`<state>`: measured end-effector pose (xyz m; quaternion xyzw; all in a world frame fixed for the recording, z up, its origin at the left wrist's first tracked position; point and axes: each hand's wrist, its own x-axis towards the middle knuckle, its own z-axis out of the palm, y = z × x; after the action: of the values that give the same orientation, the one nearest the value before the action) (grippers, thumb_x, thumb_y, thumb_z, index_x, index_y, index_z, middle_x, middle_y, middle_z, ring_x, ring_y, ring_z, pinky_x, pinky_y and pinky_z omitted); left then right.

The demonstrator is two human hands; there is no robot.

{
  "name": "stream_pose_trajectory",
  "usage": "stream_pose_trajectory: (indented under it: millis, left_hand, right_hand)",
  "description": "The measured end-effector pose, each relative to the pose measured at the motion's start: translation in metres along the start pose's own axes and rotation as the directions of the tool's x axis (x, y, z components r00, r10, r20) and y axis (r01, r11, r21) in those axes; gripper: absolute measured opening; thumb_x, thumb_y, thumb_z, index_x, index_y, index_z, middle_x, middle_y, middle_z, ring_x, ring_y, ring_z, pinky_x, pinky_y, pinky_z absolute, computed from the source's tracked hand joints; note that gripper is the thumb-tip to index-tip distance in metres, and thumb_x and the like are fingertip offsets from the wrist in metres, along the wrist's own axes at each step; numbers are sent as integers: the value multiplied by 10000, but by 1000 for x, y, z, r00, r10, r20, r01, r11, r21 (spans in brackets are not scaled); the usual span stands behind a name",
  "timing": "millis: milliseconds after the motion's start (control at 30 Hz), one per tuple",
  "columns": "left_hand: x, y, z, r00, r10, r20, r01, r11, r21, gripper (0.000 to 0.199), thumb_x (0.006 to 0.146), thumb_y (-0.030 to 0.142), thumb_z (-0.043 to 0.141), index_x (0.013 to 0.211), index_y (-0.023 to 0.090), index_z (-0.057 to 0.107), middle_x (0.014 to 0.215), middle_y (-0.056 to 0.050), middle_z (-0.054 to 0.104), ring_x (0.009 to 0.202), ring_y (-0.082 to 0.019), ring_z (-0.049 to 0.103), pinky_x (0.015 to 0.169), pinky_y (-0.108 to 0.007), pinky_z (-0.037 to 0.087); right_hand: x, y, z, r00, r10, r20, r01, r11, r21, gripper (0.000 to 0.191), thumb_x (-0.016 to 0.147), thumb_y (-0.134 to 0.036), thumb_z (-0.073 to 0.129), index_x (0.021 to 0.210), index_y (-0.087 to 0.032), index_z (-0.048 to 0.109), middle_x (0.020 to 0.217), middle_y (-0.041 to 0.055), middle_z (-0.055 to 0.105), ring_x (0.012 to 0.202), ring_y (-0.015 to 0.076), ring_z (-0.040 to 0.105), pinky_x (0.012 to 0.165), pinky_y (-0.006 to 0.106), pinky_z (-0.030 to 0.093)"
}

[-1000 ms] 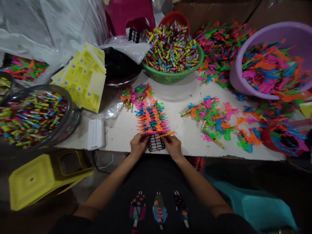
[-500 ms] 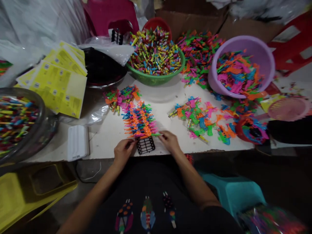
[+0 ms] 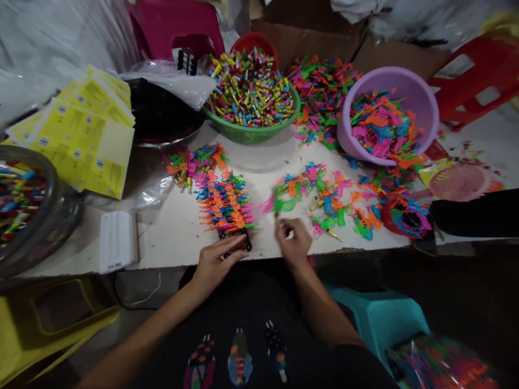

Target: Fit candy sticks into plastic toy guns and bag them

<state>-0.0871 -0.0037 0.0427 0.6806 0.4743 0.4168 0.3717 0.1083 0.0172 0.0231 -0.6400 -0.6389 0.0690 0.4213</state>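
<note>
My left hand (image 3: 221,260) lies over the near end of a black grid rack (image 3: 248,243), fingers stretched out and thumb apart from them. Rows of orange, blue and pink plastic toy pieces (image 3: 225,202) stand packed in the rack and hide most of it. My right hand (image 3: 295,242) is closed in a pinch to the right of the rack. At its fingertips is a green plastic toy piece (image 3: 284,204), smeared by motion, with a pink blur beside it. Farther right spreads a loose scatter of similar pieces (image 3: 330,202), with a few small yellow tubes among them.
A green basin (image 3: 253,134) heaped with small colourful tubes stands at the back. To its right is a purple tub (image 3: 427,111) of plastic pieces. Yellow printed sheets (image 3: 85,143), a white box (image 3: 117,243) and a clear bowl (image 3: 54,194) are on the left.
My left hand has moved right, over the rack's near end. My right hand has drawn away from the rack, with blurred green and pink pieces at its fingertips. The view has shifted slightly.
</note>
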Motion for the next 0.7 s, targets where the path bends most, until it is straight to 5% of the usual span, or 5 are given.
stream_pose_trajectory:
  millis: [133, 267, 467, 600, 700]
  left_hand:
    - [-11, -6, 1, 992, 49, -114, -52, 998, -22, 98, 727, 286, 620, 698, 219, 685, 625, 16, 670, 528, -119, 611, 511, -223, 522]
    - [-25, -25, -20, 983, 151, -106, -135, 979, 151, 197, 715, 245, 630, 908, 224, 663, 845, -32, 677, 758, -155, 633, 685, -272, 532]
    - [-33, -64, -37, 974, 135, -182, -82, 959, 272, 207, 750, 278, 580, 931, 192, 632, 885, -63, 650, 802, -149, 622, 695, -273, 521]
    - [-30, -80, -20, 955, 122, -269, -31, 947, 320, 159, 756, 300, 577, 830, 177, 646, 831, -52, 679, 770, -146, 638, 701, -267, 521]
    - [-25, -84, -10, 939, 120, -324, 5, 933, 360, 171, 745, 326, 588, 784, 174, 654, 770, -40, 690, 709, -144, 646, 664, -256, 523]
  right_hand:
    - [-22, -24, -8, 867, -376, 326, 291, 914, 282, 148, 782, -268, 519, 866, -255, 640, 723, 23, 649, 649, 122, 580, 612, 241, 467]
    - [6, 47, -56, 982, 161, 103, -140, 973, -184, 261, 753, -400, 533, 892, -203, 632, 847, 77, 628, 641, 155, 565, 619, 307, 458]
    - [23, 154, -111, 716, 639, 281, -399, 706, -585, 322, 413, -392, 760, 591, -178, 599, 622, 57, 585, 600, 207, 552, 565, 338, 423]
    - [14, 126, -84, 891, 434, 132, -409, 894, -180, 287, 542, -445, 692, 642, -188, 613, 697, 51, 635, 629, 180, 583, 646, 343, 466]
    - [7, 75, -45, 907, 417, -55, -382, 871, 308, 290, 590, -438, 681, 701, -180, 608, 759, 50, 661, 716, 192, 629, 705, 362, 498]
